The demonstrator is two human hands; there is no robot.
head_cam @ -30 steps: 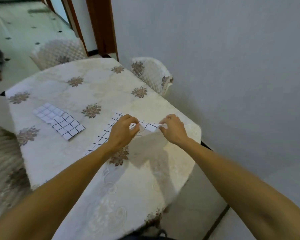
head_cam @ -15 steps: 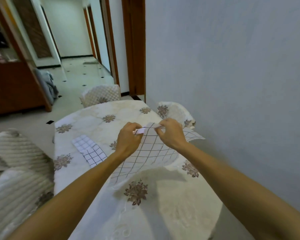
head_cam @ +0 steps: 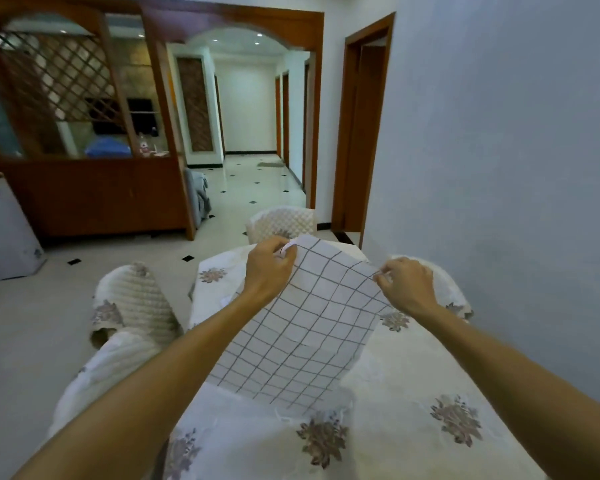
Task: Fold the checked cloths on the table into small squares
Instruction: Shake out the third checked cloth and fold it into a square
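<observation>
A white checked cloth [head_cam: 305, 327] with a thin dark grid is held up in the air above the table [head_cam: 388, 455], spread almost flat and slanting down toward me from its two upper corners. The left hand [head_cam: 271, 268] grips the upper left corner, its fingers curled tight round a small bunched bit of fabric. The right hand [head_cam: 407, 285] pinches the upper right corner between thumb and fingertips. The sheet is pulled fairly taut between them, with both forearms reaching out from the bottom of my feed. Its lower edge hangs close over the tabletop and throws a shadow there, and I cannot tell from here whether it touches. The table wears a cream cover scattered with brown flower motifs. A quilted chair [head_cam: 132, 299] stands at its left side, a second chair [head_cam: 281, 221] in the same pale cover sits at the far end, and a third chair [head_cam: 447, 289] shows just behind the right hand, against the grey wall [head_cam: 499, 133]. Beyond, a glossy tiled floor [head_cam: 250, 181] with small black diamonds runs down a hallway. A wooden partition [head_cam: 84, 195] with lattice panels fills the left, a white cabinet [head_cam: 4, 230] stands beside it, and a brown door frame [head_cam: 357, 133] is set in the wall on the right.
</observation>
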